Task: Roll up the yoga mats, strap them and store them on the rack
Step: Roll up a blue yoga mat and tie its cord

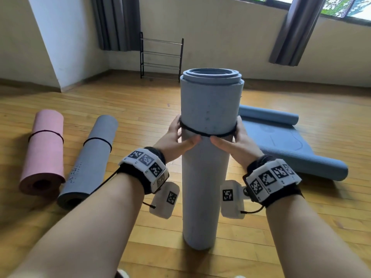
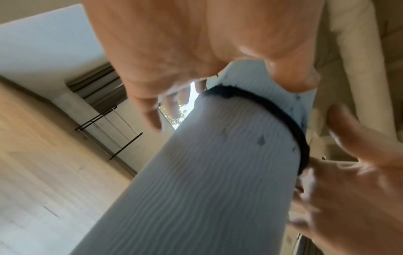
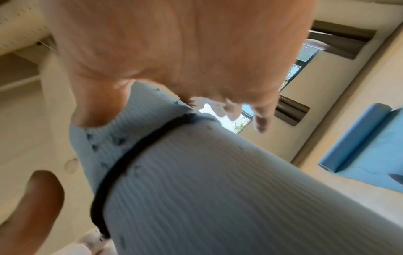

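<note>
I had the light grey rolled mat (image 1: 206, 157) standing upright on the wooden floor (image 1: 140, 109), a black strap (image 1: 202, 134) ringed around its upper part. My left hand (image 1: 176, 141) and right hand (image 1: 234, 142) each curled round the roll at strap level, thumbs nearly meeting in front. The rack (image 1: 161, 59) by the far wall held nothing. A pink mat (image 1: 45, 149) and a grey mat (image 1: 92, 157) lay strapped at left; a blue mat (image 1: 281, 141) lay partly unrolled at right.
</note>
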`<state>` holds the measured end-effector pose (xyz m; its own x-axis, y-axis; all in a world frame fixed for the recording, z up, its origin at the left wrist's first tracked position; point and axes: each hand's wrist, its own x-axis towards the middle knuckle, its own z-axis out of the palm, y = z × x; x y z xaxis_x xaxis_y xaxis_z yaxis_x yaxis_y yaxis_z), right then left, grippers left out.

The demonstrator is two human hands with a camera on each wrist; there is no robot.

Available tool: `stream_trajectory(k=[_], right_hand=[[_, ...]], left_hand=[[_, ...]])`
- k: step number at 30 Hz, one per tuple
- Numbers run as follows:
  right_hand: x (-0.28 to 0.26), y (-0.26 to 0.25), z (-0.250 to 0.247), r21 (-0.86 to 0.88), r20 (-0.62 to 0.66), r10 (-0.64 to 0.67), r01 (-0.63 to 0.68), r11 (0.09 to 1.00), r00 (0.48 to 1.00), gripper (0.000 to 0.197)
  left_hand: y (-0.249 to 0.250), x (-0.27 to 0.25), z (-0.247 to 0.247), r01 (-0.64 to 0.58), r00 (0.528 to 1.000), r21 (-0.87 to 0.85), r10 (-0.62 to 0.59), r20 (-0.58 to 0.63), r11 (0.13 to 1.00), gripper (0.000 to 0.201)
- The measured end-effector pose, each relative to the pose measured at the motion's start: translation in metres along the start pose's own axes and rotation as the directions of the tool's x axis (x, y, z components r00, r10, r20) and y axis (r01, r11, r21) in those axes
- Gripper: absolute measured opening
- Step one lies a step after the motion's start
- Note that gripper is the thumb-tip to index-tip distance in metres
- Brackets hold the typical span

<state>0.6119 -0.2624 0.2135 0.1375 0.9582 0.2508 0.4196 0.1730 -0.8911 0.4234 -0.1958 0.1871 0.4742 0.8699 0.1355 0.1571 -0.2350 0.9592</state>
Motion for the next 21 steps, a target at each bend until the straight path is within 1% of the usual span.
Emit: stream_trajectory(k=[1, 2, 3, 4, 5, 6, 7, 8, 9, 10, 11, 12, 13, 14, 15, 16, 17, 18, 19, 21], right_hand=[[-0.002, -0.002, -0.002, 0.028, 0.026, 0.004, -0.004, 1.0, 1.0, 0.079], [0.0, -0.004, -0.004, 0.037, 0.024, -0.008, 0.007, 0.999, 1.0, 0.082], [0.001, -0.009, -0.005, 0.015, -0.012, -0.007, 0.007, 1.0, 1.0, 0.095], [0.005, -0.012, -0.006, -0.028, -0.067, -0.006, 0.004, 1.0, 0.998, 0.113], [0.007, -0.017, -0.006, -0.035, -0.111, 0.004, -0.008, 0.999, 0.994, 0.126], [0.011, -0.017, -0.004, -0.007, -0.142, -0.007, 0.006, 1.0, 0.99, 0.133], [0.012, -0.017, -0.001, 0.002, -0.171, -0.019, 0.019, 1.0, 0.985, 0.135], [0.012, -0.013, 0.002, -0.027, -0.206, -0.044, 0.039, 0.999, 0.978, 0.134], [0.011, -0.011, 0.003, -0.082, -0.233, -0.058, 0.04, 0.996, 0.971, 0.132], [0.01, -0.007, 0.004, -0.128, -0.251, -0.07, 0.039, 0.991, 0.966, 0.127], [0.007, -0.006, 0.005, -0.141, -0.254, -0.076, 0.041, 0.989, 0.964, 0.118], [0.007, -0.001, 0.005, -0.131, -0.247, -0.076, 0.044, 0.99, 0.966, 0.105], [0.004, 0.001, 0.005, -0.108, -0.224, -0.065, 0.041, 0.993, 0.972, 0.093], [0.002, 0.003, 0.006, -0.089, -0.182, -0.048, 0.032, 0.995, 0.982, 0.086], [-0.001, 0.005, 0.006, -0.081, -0.133, -0.025, 0.014, 0.997, 0.991, 0.086], [-0.003, 0.008, 0.006, -0.071, -0.083, -0.003, -0.003, 0.997, 0.997, 0.089], [-0.004, 0.01, 0.004, -0.069, -0.039, 0.017, -0.019, 0.997, 0.999, 0.092], [-0.004, 0.011, 0.002, -0.062, -0.012, 0.016, -0.017, 0.998, 1.0, 0.094], [-0.005, 0.008, 0.0, -0.05, -0.006, 0.012, -0.013, 0.999, 1.0, 0.097], [-0.002, 0.002, -0.004, -0.064, -0.064, 0.001, -0.005, 0.998, 0.998, 0.111]], left_hand=[[0.002, -0.001, -0.003, 0.005, 1.0, -0.015, -0.005, -0.01, 1.0, 0.103], [0.006, 0.0, -0.006, 0.005, 1.0, -0.011, -0.005, -0.025, 1.0, 0.115], [0.011, 0.001, -0.008, -0.019, 0.999, 0.014, 0.019, -0.045, 1.0, 0.127], [0.017, 0.001, -0.008, -0.052, 0.997, 0.025, 0.053, -0.061, 0.998, 0.136], [0.02, 0.002, -0.007, -0.087, 0.994, 0.009, 0.087, -0.07, 0.996, 0.14], [0.023, 0.003, -0.005, -0.089, 0.994, -0.047, 0.085, -0.074, 0.995, 0.139], [0.023, 0.005, -0.003, -0.088, 0.994, -0.098, 0.081, -0.076, 0.991, 0.138], [0.023, 0.005, 0.0, -0.077, 0.995, -0.105, 0.07, -0.069, 0.992, 0.136], [0.02, 0.006, 0.003, -0.085, 0.994, -0.069, 0.08, -0.072, 0.994, 0.127], [0.017, 0.003, 0.006, -0.074, 0.995, -0.023, 0.072, -0.07, 0.997, 0.112], [0.012, 0.001, 0.009, -0.078, 0.994, 0.017, 0.079, -0.069, 0.997, 0.099], [0.005, -0.002, 0.011, -0.053, 0.997, 0.047, 0.055, -0.046, 0.997, 0.096], [-0.001, -0.003, 0.012, -0.038, 0.999, 0.067, 0.039, -0.013, 0.997, 0.099], [-0.007, -0.004, 0.011, 0.003, 1.0, 0.075, -0.004, 0.014, 0.997, 0.102], [-0.012, -0.004, 0.009, 0.021, 0.999, 0.071, -0.023, 0.025, 0.997, 0.103], [-0.011, -0.006, 0.008, 0.036, 0.999, 0.057, -0.037, 0.025, 0.998, 0.104], [-0.012, -0.005, 0.005, 0.046, 0.999, 0.043, -0.046, 0.016, 0.998, 0.11], [-0.009, -0.004, 0.004, 0.053, 0.999, 0.035, -0.053, 0.005, 0.998, 0.12], [-0.007, -0.002, 0.002, 0.035, 0.999, 0.027, -0.035, -0.015, 0.999, 0.13], [0.001, 0.0, 0.001, -0.007, 0.999, 0.001, 0.007, -0.053, 1.0, 0.141]])
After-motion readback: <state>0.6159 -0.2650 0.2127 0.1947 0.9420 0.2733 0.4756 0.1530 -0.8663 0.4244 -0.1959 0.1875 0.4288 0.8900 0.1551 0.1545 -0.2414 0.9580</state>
